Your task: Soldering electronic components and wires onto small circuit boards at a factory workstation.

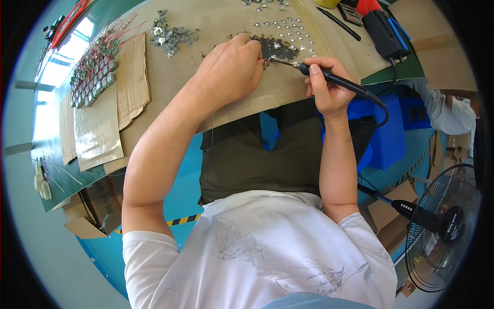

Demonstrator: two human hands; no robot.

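My right hand (329,87) grips the black handle of a soldering iron (337,78) like a pen. Its metal tip points left, touching or nearly touching a small shiny metal part (272,58) on the brown board (226,110). Just left of the tip, my left hand (234,67) rests closed with its fingers pinched. What those fingers hold is mostly hidden; a thin reddish bit shows at their edge. Around the tip the board is scorched dark (288,50). Several small silvery parts (293,31) stand in loose rows beyond it.
A heap of metal pieces (172,36) lies far left, near wired components (95,82) and cardboard sheets (135,82). At the far right are a black power unit (386,33) and a pen (339,24). A fan (442,229) stands right; another person's sleeve (453,116) shows behind.
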